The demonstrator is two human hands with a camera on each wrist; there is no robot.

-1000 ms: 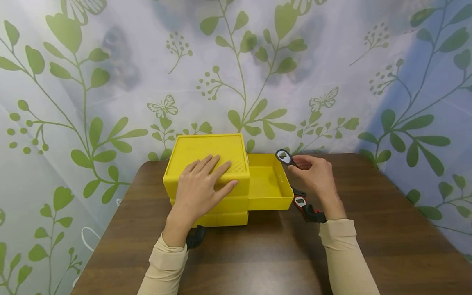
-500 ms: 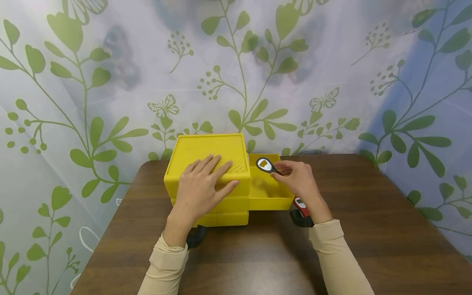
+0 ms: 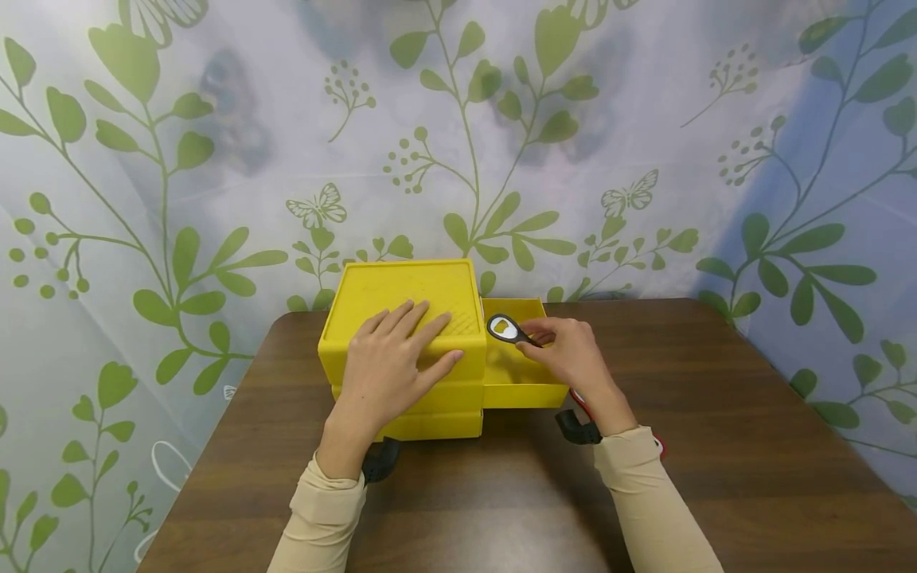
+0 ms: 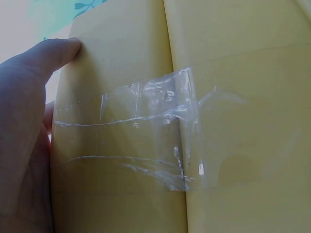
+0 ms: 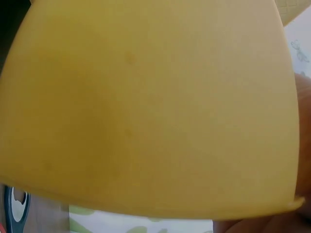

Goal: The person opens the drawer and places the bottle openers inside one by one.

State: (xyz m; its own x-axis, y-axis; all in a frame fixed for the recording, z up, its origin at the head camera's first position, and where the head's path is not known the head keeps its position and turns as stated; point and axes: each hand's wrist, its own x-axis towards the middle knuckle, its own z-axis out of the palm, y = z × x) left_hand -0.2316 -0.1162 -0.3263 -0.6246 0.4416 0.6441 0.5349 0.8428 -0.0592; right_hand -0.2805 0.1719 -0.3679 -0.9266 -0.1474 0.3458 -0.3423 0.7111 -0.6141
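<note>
A yellow drawer unit [image 3: 408,280] stands on the table with one drawer [image 3: 526,396] pulled out to the right. My left hand [image 3: 380,374] lies on the unit's top and front edge, fingers spread; in the left wrist view its thumb [image 4: 53,54] touches the yellow wall beside clear tape [image 4: 141,131]. Over the drawer, my right hand [image 3: 569,350] pinches the handle of a black bottle opener [image 3: 521,335], whose metal head points left. In the right wrist view the drawer's yellow wall [image 5: 155,111] hides most of that hand.
Beneath the right wrist, a red-edged item [image 3: 582,403] lies partly hidden on the brown table [image 3: 487,501]. Another dark bottle opener [image 5: 18,213] shows at the lower left of the right wrist view. A leaf-patterned curtain [image 3: 458,143] hangs behind the table.
My right hand has carried the black bottle opener left and slightly down, from above the drawer's right rim to over its inside. My left hand has stayed in place.
</note>
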